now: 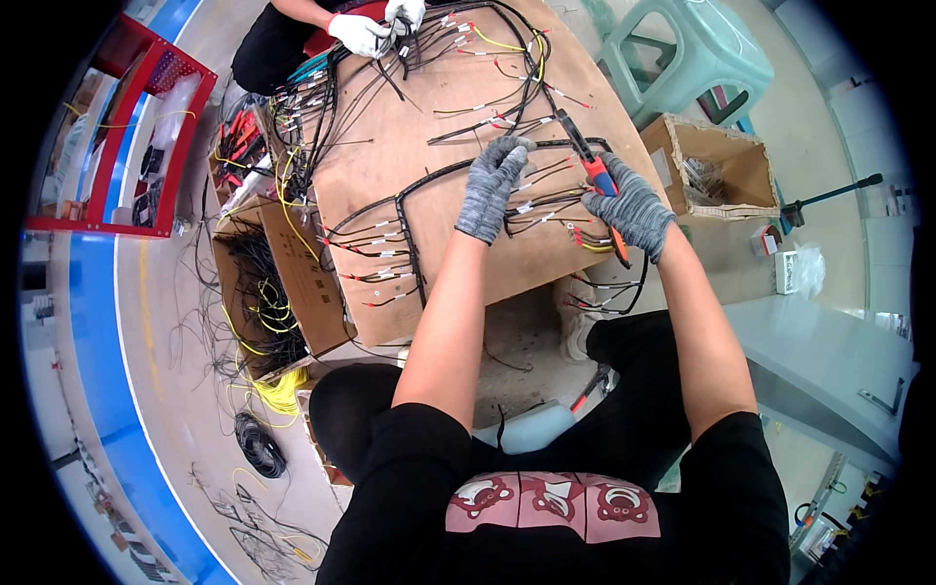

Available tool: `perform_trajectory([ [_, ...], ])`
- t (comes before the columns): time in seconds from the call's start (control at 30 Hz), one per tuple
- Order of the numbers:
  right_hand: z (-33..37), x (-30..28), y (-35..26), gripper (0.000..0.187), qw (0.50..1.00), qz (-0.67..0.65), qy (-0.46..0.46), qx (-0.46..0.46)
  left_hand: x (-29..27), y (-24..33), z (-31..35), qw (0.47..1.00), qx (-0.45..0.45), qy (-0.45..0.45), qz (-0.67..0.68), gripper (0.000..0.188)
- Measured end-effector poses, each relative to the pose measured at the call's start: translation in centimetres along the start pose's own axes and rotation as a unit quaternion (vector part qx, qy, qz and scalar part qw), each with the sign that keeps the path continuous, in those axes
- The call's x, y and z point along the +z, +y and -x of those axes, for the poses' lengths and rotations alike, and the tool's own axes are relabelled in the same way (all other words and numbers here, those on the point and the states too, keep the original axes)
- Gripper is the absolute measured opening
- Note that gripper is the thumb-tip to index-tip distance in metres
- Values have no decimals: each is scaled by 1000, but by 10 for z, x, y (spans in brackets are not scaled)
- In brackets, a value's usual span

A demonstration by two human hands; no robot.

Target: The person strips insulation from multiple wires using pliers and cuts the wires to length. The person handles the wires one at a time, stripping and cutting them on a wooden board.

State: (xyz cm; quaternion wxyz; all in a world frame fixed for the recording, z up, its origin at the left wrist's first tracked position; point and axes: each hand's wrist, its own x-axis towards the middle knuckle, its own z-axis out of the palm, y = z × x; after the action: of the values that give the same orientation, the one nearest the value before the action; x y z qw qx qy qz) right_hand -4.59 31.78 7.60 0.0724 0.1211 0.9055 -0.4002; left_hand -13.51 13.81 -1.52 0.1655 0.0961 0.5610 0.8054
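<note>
My left hand (495, 188), in a grey knit glove, is closed over the black-wrapped trunk of a wire harness (436, 178) on the brown board (453, 255). To its right, my right hand (636, 205), gloved alike, grips long-handled pliers (602, 179) with red, blue and orange handles. Their dark head points up and left, lying across the harness by the upper branches; whether the jaws touch a wire is unclear. Branches of black wires (546, 202) with red ends and white labels fan out between and below my hands.
Across the board a co-worker's white-gloved hands (375, 31) hold black wires. Cartons of wire (307, 283) stand at left beside a red rack (180, 136). At right are a pale green stool (697, 54), an open carton (731, 161) and a grey cabinet (814, 361). Black cable (259, 446) lies coiled on the floor.
</note>
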Motion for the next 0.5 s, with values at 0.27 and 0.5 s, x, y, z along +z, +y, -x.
perform_trajectory([
  [0.27,-7,5,-1,59,997,69,-17,-20,3,-5,-4,1000,6,-14,-10,14],
  [0.5,-21,3,26,49,978,-130,-125,100,14,-12,-8,992,12,17,-124,13],
])
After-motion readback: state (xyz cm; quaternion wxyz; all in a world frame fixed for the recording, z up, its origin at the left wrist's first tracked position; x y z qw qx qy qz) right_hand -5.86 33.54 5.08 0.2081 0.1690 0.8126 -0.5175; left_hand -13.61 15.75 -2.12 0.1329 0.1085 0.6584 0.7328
